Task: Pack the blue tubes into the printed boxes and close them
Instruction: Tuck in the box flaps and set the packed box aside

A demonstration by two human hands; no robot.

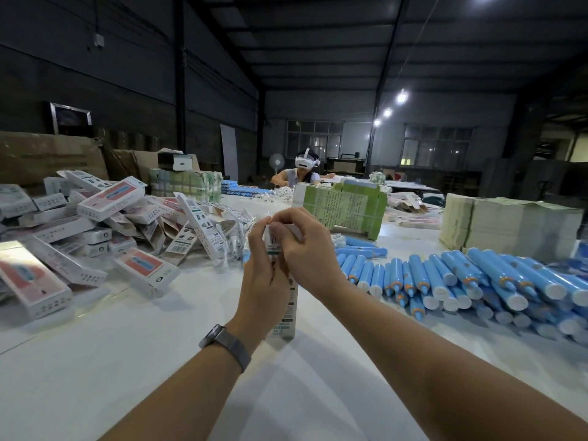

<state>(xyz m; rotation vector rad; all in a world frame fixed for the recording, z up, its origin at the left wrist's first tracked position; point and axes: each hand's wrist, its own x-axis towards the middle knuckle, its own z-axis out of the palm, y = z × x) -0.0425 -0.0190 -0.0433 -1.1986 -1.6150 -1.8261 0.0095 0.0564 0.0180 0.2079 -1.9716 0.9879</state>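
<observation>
The box (284, 300) is standing upright on the counter (318, 393), its long axis running vertically, base resting on the surface and top end pointing up toward the camera. Both hands are working close together at that top end. The left hand (264, 278) is wrapping the upper part of the box from the left, and the right hand (305, 246) is pinching at the top with curled fingers, apparently at the closing flap. Whether a tube is already inside cannot be told, since the hands are hiding the opening.

The likely trouble is the flap: if the right hand is pushing the tuck in at an angle, it may be creasing or buckling rather than sliding inside. A tube sitting high would be blocking it too. Because the box is tall and narrow on a small base, a downward push that is off-centre could be tipping it, unless the left hand is keeping it steady.

Loose tubes (461, 278) are lying flat in rows to the right, well apart from the box.
</observation>
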